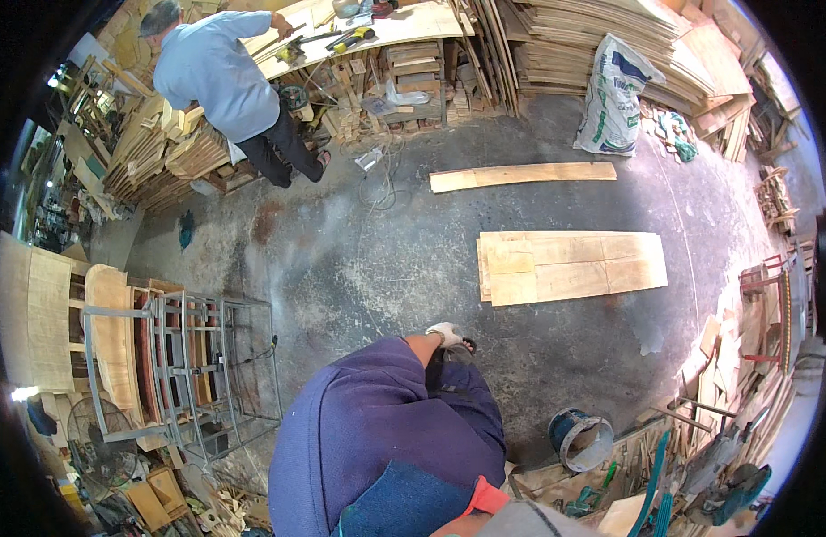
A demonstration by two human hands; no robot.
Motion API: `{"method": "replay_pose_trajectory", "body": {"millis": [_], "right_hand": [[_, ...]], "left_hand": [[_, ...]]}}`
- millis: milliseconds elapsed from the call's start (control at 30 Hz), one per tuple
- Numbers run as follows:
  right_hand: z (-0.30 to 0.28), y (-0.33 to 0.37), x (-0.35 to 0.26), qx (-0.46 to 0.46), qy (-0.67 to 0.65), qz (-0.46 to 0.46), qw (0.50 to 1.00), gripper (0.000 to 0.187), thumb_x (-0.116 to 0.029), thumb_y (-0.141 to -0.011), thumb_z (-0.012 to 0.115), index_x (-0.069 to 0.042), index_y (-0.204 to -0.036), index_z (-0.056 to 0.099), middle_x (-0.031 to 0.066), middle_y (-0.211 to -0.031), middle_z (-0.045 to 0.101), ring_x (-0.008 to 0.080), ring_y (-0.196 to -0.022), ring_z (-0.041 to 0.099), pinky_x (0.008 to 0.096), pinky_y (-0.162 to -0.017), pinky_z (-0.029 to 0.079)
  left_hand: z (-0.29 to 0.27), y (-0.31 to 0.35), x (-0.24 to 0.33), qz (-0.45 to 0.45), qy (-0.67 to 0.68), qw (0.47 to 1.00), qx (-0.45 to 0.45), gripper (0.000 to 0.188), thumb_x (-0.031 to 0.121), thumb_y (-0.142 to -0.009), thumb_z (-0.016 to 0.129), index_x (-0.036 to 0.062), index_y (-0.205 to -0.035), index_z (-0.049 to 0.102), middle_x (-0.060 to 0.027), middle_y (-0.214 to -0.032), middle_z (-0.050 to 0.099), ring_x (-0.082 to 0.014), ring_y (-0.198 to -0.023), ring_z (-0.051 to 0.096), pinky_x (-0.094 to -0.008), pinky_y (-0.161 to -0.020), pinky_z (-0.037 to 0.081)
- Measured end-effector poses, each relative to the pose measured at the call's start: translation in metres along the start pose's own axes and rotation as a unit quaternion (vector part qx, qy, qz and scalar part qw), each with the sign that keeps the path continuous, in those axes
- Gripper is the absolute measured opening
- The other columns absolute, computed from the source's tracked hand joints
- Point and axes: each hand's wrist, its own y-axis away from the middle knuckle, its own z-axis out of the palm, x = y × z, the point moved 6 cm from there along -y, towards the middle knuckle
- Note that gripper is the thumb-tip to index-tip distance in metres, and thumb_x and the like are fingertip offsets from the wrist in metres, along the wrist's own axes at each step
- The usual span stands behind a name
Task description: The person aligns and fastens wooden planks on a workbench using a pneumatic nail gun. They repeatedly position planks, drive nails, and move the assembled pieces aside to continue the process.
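My left hand [446,335], in a white glove, is low in front of my body, beside my dark trouser leg [467,385] and foot. Its fingers are mostly hidden, so I cannot see whether they hold anything. A bare patch of forearm with a red-orange edge [486,497] shows at the lower rim, but no right hand can be made out there. Ahead and to the right, a small stack of pale plywood sheets [601,268] lies on the floor, apart from my left hand. Farther off lies one long narrow board [523,176].
A co-worker in a light blue shirt [221,72] stands at a wooden bench [413,22] at the far left. Metal frames [194,358] stand at left. A bucket [581,440] sits near right. A white sack [614,98] leans by stacked sheets [601,45].
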Motion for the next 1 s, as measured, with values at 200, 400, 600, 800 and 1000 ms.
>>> {"method": "replay_pose_trajectory", "body": {"millis": [200,400,600,800,1000], "right_hand": [[-0.022,0.002,-0.03,0.078,-0.197,-0.048,0.976,0.036,-0.029,-0.101,0.055,-0.006,-0.128,0.058,0.0154,-0.112,0.068,0.0272,-0.082,0.069,0.0368,-0.065,0.054],[-0.04,0.02,-0.026,0.12,-0.271,-0.172,0.939,0.025,-0.014,-0.103,0.052,0.0,-0.123,0.054,0.0071,-0.092,0.063,0.0136,-0.066,0.059,0.0262,-0.054,0.045],[-0.064,0.085,0.081,0.313,-0.311,-0.158,0.884,0.037,-0.02,-0.103,0.057,0.001,-0.133,0.052,0.0076,-0.092,0.068,0.0171,-0.067,0.066,0.0272,-0.054,0.048],[-0.052,0.213,0.186,0.547,-0.36,-0.005,0.756,0.025,-0.02,-0.098,0.062,-0.001,-0.081,0.059,0.0016,-0.068,0.054,0.0085,-0.061,0.048,0.0308,-0.052,0.039],[0.053,0.263,0.252,0.512,-0.699,0.082,0.493,0.021,-0.022,-0.1,0.06,-0.005,-0.087,0.062,0.0027,-0.063,0.057,0.0162,-0.045,0.055,0.0308,-0.041,0.043]], "left_hand": [[0.021,0.032,-0.035,0.008,-0.014,0.999,0.046,0.06,0.047,-0.076,0.067,0.0041,-0.118,0.069,-0.0223,-0.119,0.07,-0.0377,-0.113,0.066,-0.0448,-0.093,0.052],[0.066,0.059,-0.028,0.022,-0.029,0.999,0.025,0.057,0.048,-0.075,0.068,0.0083,-0.116,0.073,-0.02,-0.125,0.068,-0.0339,-0.119,0.064,-0.044,-0.096,0.051],[0.125,0.093,-0.018,0.077,0.007,0.994,0.072,0.066,0.051,-0.084,0.061,-0.0011,-0.123,0.063,-0.0259,-0.126,0.065,-0.0408,-0.122,0.059,-0.047,-0.099,0.047],[0.152,0.087,0.004,0.11,-0.108,0.988,0.018,0.063,0.049,-0.086,0.063,-0.0008,-0.124,0.066,-0.0281,-0.124,0.066,-0.0407,-0.123,0.061,-0.0443,-0.101,0.047],[0.168,0.064,0.1,0.273,-0.253,0.928,0.026,0.055,0.038,-0.085,0.068,-0.0023,-0.122,0.063,-0.0245,-0.109,0.072,-0.0361,-0.105,0.069,-0.0436,-0.092,0.051]]}}
